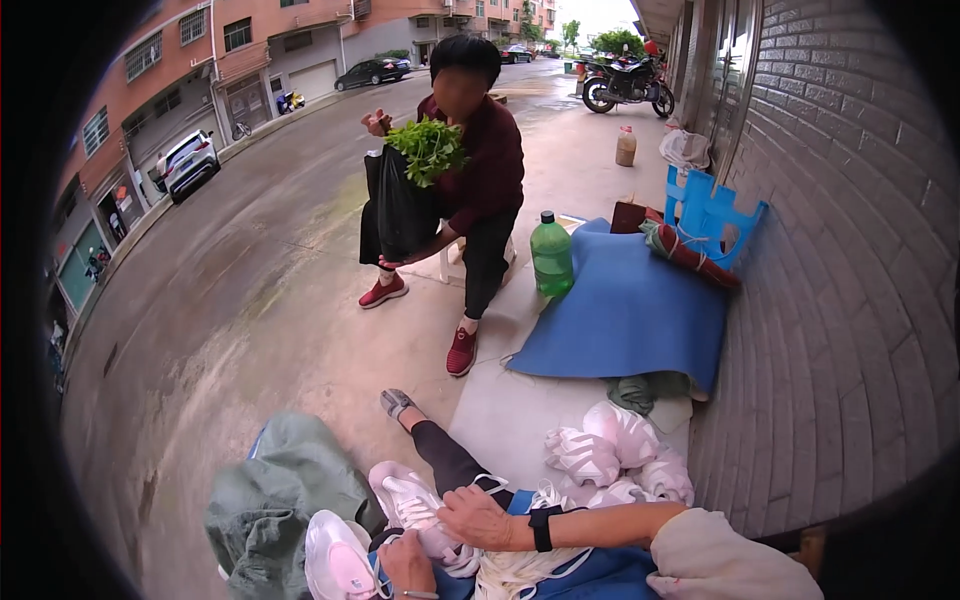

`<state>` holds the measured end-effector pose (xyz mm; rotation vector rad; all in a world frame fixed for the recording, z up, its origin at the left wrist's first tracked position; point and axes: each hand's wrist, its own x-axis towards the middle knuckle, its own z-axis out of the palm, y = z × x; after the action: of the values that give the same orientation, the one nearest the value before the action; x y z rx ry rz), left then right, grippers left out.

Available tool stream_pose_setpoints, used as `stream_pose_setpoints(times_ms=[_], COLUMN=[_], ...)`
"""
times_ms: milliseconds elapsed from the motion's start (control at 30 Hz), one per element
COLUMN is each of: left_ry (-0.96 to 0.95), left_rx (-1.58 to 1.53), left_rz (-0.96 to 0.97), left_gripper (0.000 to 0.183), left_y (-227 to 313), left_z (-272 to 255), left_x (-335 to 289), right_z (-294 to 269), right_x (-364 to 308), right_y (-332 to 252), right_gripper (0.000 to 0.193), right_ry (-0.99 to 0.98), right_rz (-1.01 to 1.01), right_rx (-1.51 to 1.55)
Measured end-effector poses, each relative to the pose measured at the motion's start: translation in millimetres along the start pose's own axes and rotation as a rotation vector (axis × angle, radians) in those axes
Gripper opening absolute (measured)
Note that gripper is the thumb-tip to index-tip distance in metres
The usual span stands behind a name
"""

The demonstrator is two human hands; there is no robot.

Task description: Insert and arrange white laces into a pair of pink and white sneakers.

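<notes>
On my feed, the right hand [478, 518] curls its fingers against the pink-and-white shoe [402, 492] at lower centre; the left hand [408, 564] bends its fingers below. I cannot tell whether either grips anything.

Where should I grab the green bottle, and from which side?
Probably round the upper body of the green bottle, just below where it narrows toward the dark cap. I'd come from the left: it stands upright, with pale pavement there and the blue mat close on its right.
</notes>
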<state>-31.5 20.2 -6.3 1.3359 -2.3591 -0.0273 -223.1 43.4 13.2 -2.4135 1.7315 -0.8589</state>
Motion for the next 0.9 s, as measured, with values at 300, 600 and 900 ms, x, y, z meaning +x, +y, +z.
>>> stream_pose_setpoints(times_ms=[300, 600, 900], left_ry=[0.010, 0.051, -0.062], left_rx=[0.055, 0.067, 0.129], left_rz=[0.077, 0.123, 0.110], left_gripper=[0.005, 0.003, 0.004], left_y=[2.7, 5.1, 7.0], left_z=[-0.2, -7.0, -25.0], left_x=[7.8, 15.1, 7.4], right_z=[0.0, 13.8, 28.8], right_x=[-5.2, -6.7, -20.2], right_y=[-11.8, -15.2, -12.3], right_gripper=[0.036, 0.025, 0.015], right_ry=[-0.096, -0.098, -0.149], right_rz=[0.005, 0.074, 0.125], right_rx=[-0.187, -0.242, 0.146])
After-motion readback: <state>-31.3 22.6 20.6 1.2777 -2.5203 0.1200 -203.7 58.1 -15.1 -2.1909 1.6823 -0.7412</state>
